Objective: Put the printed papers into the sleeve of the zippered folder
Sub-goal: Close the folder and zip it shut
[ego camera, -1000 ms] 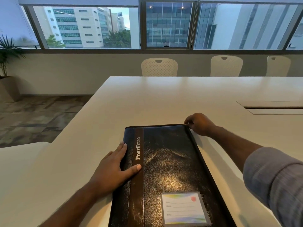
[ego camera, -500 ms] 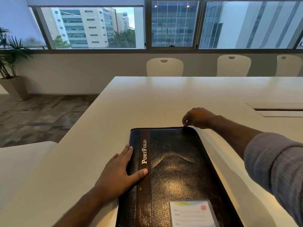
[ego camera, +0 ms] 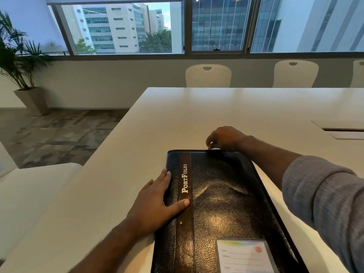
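A black zippered folder marked "PortFolio" lies closed on the white table, with a label window near its front edge. My left hand lies flat on its left side, fingers spread, thumb on the brown strip. My right hand is at the folder's far edge, fingers pinched at the zipper there; the pull itself is too small to make out. No printed papers are in view.
White chairs stand along the table's far side under the windows. A cable hatch is set into the table at the right. A potted plant stands on the floor at the left. Another white surface adjoins the table's left.
My right hand has slid leftward along the folder's far edge from its far right corner, fingers still pinched. My left hand stays flat on the folder. The camera has shifted slightly.
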`<act>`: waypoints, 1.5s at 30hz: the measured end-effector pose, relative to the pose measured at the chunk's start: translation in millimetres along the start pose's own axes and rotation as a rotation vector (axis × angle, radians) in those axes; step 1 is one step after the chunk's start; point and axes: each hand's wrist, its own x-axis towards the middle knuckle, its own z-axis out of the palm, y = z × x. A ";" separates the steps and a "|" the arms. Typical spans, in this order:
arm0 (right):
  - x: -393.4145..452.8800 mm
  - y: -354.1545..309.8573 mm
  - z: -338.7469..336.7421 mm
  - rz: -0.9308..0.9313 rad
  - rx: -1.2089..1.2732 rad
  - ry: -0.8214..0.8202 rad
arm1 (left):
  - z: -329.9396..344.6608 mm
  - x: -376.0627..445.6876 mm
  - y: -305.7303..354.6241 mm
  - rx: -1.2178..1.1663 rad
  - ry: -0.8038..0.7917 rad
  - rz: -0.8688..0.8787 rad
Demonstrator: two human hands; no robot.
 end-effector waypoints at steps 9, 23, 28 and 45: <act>19.9 -27.6 3.5 -0.044 0.027 0.027 | -3.5 -3.1 3.7 -0.028 -0.027 -0.032; 37.3 -53.1 14.2 -0.034 0.073 0.089 | -3.1 -1.1 2.7 -0.003 -0.050 -0.021; 41.7 -60.9 13.5 -0.042 0.079 0.103 | -3.2 -1.2 2.0 0.005 -0.044 -0.010; 46.2 -84.7 8.4 -0.019 0.049 0.101 | -3.4 -0.5 3.8 0.028 -0.029 0.029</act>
